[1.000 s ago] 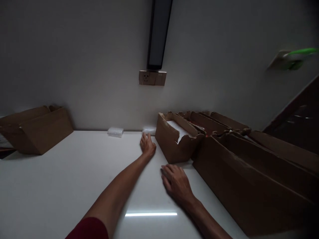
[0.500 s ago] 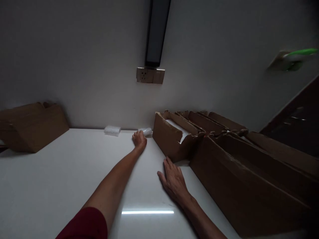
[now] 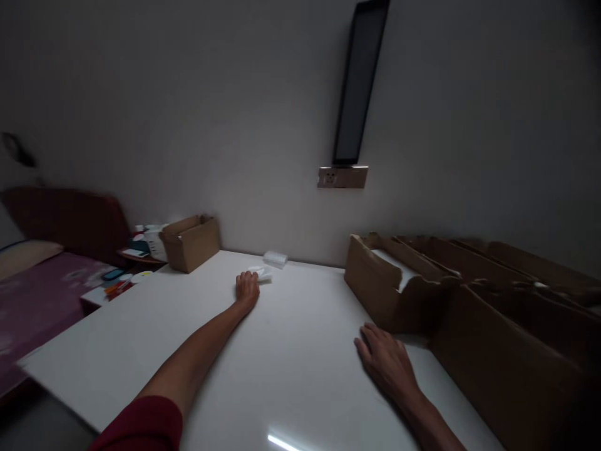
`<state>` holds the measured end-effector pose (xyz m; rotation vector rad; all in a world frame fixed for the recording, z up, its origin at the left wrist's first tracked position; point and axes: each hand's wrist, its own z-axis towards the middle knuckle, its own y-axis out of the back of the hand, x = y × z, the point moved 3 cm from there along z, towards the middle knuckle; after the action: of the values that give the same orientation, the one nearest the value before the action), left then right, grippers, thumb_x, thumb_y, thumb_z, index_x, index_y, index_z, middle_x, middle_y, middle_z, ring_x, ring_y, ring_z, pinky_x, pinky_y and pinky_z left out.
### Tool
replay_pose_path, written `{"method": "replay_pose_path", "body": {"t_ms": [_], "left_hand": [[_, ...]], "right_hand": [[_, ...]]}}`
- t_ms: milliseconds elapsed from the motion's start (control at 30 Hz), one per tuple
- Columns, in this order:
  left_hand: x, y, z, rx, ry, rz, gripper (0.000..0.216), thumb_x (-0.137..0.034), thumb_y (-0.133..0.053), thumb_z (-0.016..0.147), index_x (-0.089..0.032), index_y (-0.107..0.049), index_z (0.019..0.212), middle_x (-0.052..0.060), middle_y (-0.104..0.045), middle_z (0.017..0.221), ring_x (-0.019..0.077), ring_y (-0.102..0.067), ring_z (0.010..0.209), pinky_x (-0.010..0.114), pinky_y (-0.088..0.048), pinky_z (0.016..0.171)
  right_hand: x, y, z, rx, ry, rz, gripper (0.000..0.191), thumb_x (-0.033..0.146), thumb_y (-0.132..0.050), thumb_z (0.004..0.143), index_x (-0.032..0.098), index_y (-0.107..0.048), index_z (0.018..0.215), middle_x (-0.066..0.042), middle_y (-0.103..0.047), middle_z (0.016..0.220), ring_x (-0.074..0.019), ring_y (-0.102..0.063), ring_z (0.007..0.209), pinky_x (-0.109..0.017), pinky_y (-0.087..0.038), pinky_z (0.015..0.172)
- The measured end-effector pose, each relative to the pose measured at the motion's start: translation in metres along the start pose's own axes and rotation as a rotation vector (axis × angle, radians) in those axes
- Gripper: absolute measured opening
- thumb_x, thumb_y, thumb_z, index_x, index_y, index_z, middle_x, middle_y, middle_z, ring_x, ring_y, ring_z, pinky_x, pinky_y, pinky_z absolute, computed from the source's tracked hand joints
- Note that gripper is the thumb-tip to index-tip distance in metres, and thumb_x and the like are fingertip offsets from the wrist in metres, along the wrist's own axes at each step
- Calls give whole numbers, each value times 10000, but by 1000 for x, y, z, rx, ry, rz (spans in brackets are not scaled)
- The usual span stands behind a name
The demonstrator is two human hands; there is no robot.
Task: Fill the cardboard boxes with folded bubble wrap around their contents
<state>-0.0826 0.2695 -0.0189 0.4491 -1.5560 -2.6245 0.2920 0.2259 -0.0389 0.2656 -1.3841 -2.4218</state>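
My left hand (image 3: pixel 247 290) is stretched far across the white table (image 3: pixel 300 351), its fingers closed on a small bubble-wrapped packet (image 3: pixel 262 274). What the wrap contains cannot be made out. Just behind it, close to the wall, lies a second bubble-wrapped packet (image 3: pixel 275 259). My right hand (image 3: pixel 385 358) rests palm down on the table with its fingers extended and nothing in them. It is nearest to a cut-open cardboard box (image 3: pixel 380 282) holding something white.
More open cardboard boxes (image 3: pixel 507 357) line the right side. A smaller cardboard box (image 3: pixel 192 243) stands at the far left corner, beside a nightstand with small items and a bed (image 3: pixel 42 300). A wall socket (image 3: pixel 342 177) is above the table.
My view has swung left, bringing the bed and nightstand in. My left hand has drawn its packet leftward and away from the wall. The right hand has slid slightly back from the box.
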Motion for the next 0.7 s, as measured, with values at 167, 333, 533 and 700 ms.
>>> {"method": "replay_pose_path", "body": {"t_ms": [167, 333, 533, 700], "left_hand": [[12, 5, -10, 23, -35, -44, 346, -353, -597, 943, -176, -579, 1239, 101, -591, 1278, 239, -609, 1105, 467, -530, 933], [2, 9, -11, 73, -179, -165, 516, -348, -638, 895, -215, -501, 1374, 125, -454, 1489, 281, -517, 1279, 480, -440, 1059], [57, 52, 28, -36, -38, -149, 645, -129, -548, 808, -108, -429, 1441, 186, -230, 1615, 310, -293, 1460, 454, -256, 1186], [135, 120, 91, -164, 77, -53, 636, -70, -488, 840, -76, -370, 1465, 201, -191, 1623, 276, -33, 1527, 502, -23, 1222]], "right_hand": [[-6, -3, 8, 2, 32, -80, 404, 316, -339, 949, 143, -682, 1073, -152, -695, 1201, -301, -637, 1086, -419, -449, 876], [29, 2, 7, 141, -35, -184, 473, 304, -253, 965, 136, -692, 1017, -180, -685, 1196, -329, -646, 1075, -451, -480, 828], [150, -19, 6, 276, 167, -41, 584, 480, -322, 967, 180, -510, 1432, -120, -460, 1516, -324, -374, 1422, -508, -339, 1102], [193, -28, 40, 400, 188, 31, 650, 539, -306, 969, 185, -414, 1503, -113, -346, 1578, -321, -266, 1474, -532, -250, 1159]]}}
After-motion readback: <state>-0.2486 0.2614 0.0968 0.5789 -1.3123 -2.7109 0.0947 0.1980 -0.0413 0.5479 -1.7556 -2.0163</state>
